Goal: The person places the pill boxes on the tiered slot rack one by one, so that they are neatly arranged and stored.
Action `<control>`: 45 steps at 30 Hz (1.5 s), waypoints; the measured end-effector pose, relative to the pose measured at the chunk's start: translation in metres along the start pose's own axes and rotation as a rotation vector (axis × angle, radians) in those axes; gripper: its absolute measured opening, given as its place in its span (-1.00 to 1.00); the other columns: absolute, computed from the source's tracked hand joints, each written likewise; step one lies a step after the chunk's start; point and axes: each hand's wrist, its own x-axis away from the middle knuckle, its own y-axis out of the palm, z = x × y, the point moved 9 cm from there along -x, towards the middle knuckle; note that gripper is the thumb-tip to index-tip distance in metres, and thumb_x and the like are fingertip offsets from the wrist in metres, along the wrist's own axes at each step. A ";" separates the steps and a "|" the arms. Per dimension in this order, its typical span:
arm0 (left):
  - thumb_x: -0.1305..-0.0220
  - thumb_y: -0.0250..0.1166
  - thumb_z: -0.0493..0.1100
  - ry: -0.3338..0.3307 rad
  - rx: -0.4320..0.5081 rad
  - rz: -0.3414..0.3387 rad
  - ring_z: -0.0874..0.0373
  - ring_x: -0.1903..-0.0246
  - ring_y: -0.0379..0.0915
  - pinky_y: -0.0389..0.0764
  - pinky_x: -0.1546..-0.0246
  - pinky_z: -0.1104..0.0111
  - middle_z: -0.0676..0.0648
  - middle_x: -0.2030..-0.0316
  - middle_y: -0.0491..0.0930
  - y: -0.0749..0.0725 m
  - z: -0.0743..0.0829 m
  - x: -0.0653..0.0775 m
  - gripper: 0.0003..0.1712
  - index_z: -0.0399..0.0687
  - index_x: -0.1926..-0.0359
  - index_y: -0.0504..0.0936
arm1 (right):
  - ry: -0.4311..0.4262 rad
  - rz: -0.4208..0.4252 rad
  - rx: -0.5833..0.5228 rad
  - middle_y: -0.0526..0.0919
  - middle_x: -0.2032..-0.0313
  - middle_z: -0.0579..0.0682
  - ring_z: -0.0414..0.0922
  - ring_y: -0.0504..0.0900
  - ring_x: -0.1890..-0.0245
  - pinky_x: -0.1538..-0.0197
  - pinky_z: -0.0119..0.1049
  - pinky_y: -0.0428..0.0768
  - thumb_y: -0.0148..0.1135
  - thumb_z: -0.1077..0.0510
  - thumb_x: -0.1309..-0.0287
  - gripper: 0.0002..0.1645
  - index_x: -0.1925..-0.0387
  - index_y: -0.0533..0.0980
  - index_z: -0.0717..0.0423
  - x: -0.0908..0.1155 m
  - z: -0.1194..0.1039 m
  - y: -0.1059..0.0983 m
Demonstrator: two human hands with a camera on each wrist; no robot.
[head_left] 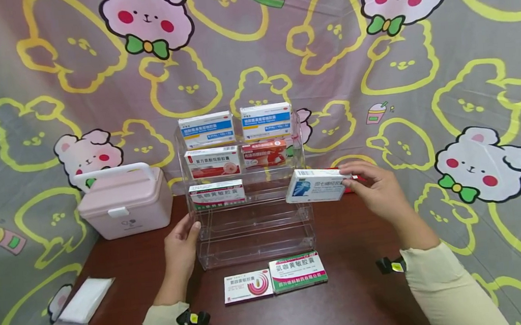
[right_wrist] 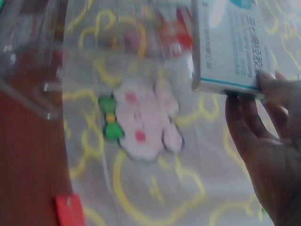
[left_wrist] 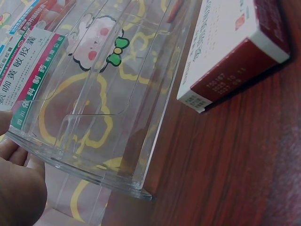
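Note:
My right hand [head_left: 375, 189] pinches the right end of a white and light-blue medicine box [head_left: 315, 188], thumb in front. The box is held up at the right side of a clear tiered display rack [head_left: 258, 247], level with its middle tiers. With my left hand [head_left: 179, 246] I grip the rack's left side edge; the left wrist view shows thumb and fingers on either side of the clear panel. Two blue-and-white boxes [head_left: 206, 129] fill the top tier. Below them stand a white-and-red box [head_left: 213, 163] and a red box [head_left: 264, 155], then a green-and-white box [head_left: 217, 194] at left.
On the table [head_left: 159, 277] before the rack lie a white box with pink rings [head_left: 248, 287] and a green-and-white box [head_left: 298, 272]. A pink lidded case [head_left: 126, 203] stands at left, near a white plastic-wrapped packet [head_left: 86, 300]. A patterned cloth [head_left: 251, 46] hangs behind.

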 end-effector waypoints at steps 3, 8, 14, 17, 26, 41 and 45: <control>-0.43 0.31 -0.14 -0.008 0.002 0.003 0.12 -0.34 0.42 0.44 -0.17 0.74 -0.09 -0.33 0.54 0.000 -0.003 0.000 -0.44 -0.17 -0.39 0.48 | -0.026 0.010 -0.065 0.68 -0.11 0.08 -0.28 0.63 -0.05 0.02 -0.53 0.70 0.39 0.37 -0.21 -0.69 0.00 0.70 0.18 -0.019 -0.010 0.023; -0.44 0.30 -0.14 0.005 0.016 -0.010 0.02 -0.37 0.40 0.44 -0.16 0.75 -0.14 -0.35 0.51 0.001 -0.002 0.002 -0.42 -0.22 -0.40 0.46 | -0.037 0.042 -0.062 0.69 -0.14 -0.02 -0.19 0.64 -0.09 -0.02 -0.51 0.69 0.40 0.29 -0.23 -0.68 -0.03 0.71 0.06 -0.041 -0.014 0.056; -0.43 0.31 -0.19 0.021 0.046 -0.003 0.10 -0.31 0.45 0.47 -0.14 0.74 -0.18 -0.34 0.52 0.002 -0.001 0.001 -0.45 -0.25 -0.37 0.49 | -0.109 0.055 0.071 0.73 -0.08 -0.13 -0.17 0.63 -0.16 -0.11 -0.17 0.73 0.42 0.21 -0.24 -0.73 0.03 0.74 -0.06 -0.061 -0.022 0.084; -0.42 0.31 -0.19 0.027 0.038 0.004 0.21 -0.26 0.48 0.47 -0.13 0.74 -0.20 -0.33 0.53 0.003 0.000 0.001 -0.46 -0.26 -0.36 0.50 | -0.172 0.062 0.178 0.75 -0.04 -0.11 -0.15 0.67 -0.09 -0.06 -0.11 0.75 0.42 0.23 -0.24 -0.75 0.05 0.75 -0.04 -0.067 -0.026 0.090; -0.43 0.31 -0.17 0.034 0.034 -0.008 0.00 -0.33 0.43 0.46 -0.11 0.76 -0.19 -0.31 0.55 0.003 0.004 0.002 -0.46 -0.24 -0.36 0.50 | -0.187 0.091 0.271 0.76 -0.02 -0.04 -0.08 0.71 -0.01 0.02 -0.11 0.78 0.37 0.31 -0.25 -0.73 0.03 0.74 0.06 -0.067 -0.024 0.089; -0.42 0.32 -0.16 0.047 0.024 -0.003 -0.01 -0.33 0.44 0.47 -0.12 0.75 -0.18 -0.32 0.54 0.001 0.003 0.001 -0.45 -0.23 -0.35 0.51 | -0.273 0.081 0.380 0.75 -0.06 -0.01 -0.04 0.69 -0.12 -0.13 -0.08 0.72 0.40 0.31 -0.22 -0.72 0.03 0.74 0.07 -0.064 -0.032 0.089; -0.42 0.32 -0.15 0.043 0.018 0.002 0.05 -0.31 0.46 0.48 -0.13 0.73 -0.17 -0.32 0.55 0.000 0.002 0.000 -0.46 -0.21 -0.35 0.52 | -0.299 0.015 0.449 0.73 -0.08 0.01 -0.02 0.66 -0.15 -0.21 -0.05 0.68 0.38 0.28 -0.25 -0.71 0.00 0.72 0.07 -0.064 -0.036 0.099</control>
